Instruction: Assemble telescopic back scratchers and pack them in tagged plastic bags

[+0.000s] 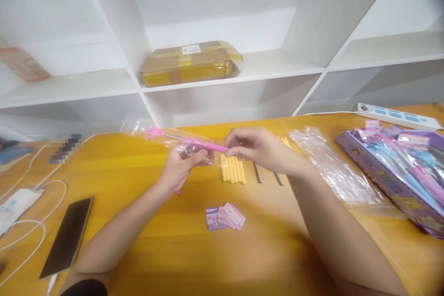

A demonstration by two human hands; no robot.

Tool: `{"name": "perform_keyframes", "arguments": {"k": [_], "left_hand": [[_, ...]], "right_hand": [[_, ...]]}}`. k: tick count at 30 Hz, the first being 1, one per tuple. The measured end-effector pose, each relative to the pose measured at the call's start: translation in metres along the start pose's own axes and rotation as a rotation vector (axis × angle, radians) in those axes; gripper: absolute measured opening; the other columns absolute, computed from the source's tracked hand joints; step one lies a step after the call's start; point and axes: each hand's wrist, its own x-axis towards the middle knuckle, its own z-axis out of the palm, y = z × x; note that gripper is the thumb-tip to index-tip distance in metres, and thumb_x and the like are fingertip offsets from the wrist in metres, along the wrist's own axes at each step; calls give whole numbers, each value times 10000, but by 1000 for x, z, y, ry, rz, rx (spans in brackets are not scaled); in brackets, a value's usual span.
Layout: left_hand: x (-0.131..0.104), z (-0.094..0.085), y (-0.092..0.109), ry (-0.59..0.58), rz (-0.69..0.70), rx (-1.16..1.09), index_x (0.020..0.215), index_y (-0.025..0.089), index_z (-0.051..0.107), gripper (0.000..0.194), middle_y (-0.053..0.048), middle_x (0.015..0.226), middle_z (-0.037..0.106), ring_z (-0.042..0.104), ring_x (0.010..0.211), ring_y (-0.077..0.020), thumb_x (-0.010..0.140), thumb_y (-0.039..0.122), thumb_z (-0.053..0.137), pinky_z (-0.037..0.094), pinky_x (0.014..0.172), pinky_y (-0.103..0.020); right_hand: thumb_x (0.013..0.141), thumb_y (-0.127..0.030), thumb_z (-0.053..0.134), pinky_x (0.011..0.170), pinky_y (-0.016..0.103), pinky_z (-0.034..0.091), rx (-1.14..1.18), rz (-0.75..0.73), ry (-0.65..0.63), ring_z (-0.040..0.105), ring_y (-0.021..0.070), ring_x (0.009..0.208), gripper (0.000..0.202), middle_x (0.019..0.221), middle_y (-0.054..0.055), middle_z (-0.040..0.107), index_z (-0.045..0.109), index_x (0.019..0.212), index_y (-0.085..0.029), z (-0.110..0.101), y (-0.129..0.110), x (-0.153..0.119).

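In the head view, a pink stick (197, 143) is held up in front of the person, above the far part of the wooden table (156, 254), partly inside a clear bag (137, 126). Its long axis runs across the view from left to right, dipping slightly toward the right. The hand-shaped tip (154, 132) points left and a little away from the person; a thin metal shaft follows, then the plain pink handle, whose end points right.

The left hand (176, 169) grips the bag and the handle from below, thumb pressed along the near side, the other fingers mostly hidden behind. The right hand (260, 148) pinches the handle's end between thumb and forefinger, the remaining fingers curled.

Beneath and behind the right hand lie yellow sticks (233, 169), side by side, pointing roughly toward the person, with metal tubes (258, 173) just beside them. Small cards (225, 216) overlap in a fan nearer the person. Clear wrappers (333, 171) lie to the right, next to a purple box (385, 175) filled with packaged sticks (412, 162).
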Motion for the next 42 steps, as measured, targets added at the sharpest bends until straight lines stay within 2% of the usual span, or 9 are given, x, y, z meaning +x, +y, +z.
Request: {"name": "perform_keyframes", "arguments": {"k": [4,6,14,21,25,28,31,36,42], "left_hand": [[0,3,2,23,-14,-25,872,129,778,358,-92,840,802,787,788,-234,802,453,909,643,709,-318],[0,4,1,37,-22,-29,852,128,774,359,-91,834,800,783,772,-226,816,463,897,647,709,-320],[0,0,-4,-3,1,32,935,136,787,325,-68,893,787,777,814,-210,841,432,882,667,805,-363],[-1,0,-5,140,67,40,938,157,746,383,-64,933,756,743,789,-188,872,525,828,650,716,-325],[0,-1,-2,169,73,13,915,173,750,324,-39,853,729,731,799,-182,876,485,830,649,726,-318],[0,-1,-1,139,67,20,911,174,763,300,-22,822,715,728,765,-172,871,462,836,656,736,-330],[-1,0,-2,97,71,62,941,175,779,304,-29,853,731,733,752,-173,877,469,828,655,739,-339],[-4,0,-3,139,52,119,924,173,786,342,-65,858,768,761,821,-238,832,495,856,655,720,-359],[-3,2,0,42,75,18,972,191,804,259,-61,1003,783,743,845,-183,862,420,853,666,782,-338]], "right_hand": [[912,-571,777,711,292,461,-21,-81,-35,625,149,750,368,829,18,706,770,866,-206,0,4,4],[909,-577,778,710,294,455,-33,-102,-57,616,147,754,380,834,22,693,780,830,-206,0,5,5],[920,-597,749,712,292,469,67,16,-80,606,151,759,407,825,20,705,742,949,-191,0,8,7],[923,-517,762,754,303,478,6,-44,-77,618,151,788,331,862,24,700,756,831,-199,-1,12,10],[946,-524,730,764,309,498,45,12,-59,630,161,809,326,885,29,712,727,896,-202,0,10,8],[949,-542,727,735,301,500,98,40,-14,631,155,780,332,878,16,712,696,986,-213,4,11,8],[939,-539,745,735,300,494,70,13,-36,634,155,775,329,866,11,714,713,995,-216,6,14,9],[902,-535,783,737,304,488,69,22,-58,649,166,799,332,889,23,752,753,984,-215,1,13,9],[884,-515,809,733,302,498,55,15,-90,657,164,807,312,898,33,758,786,950,-211,-1,15,10]]}}
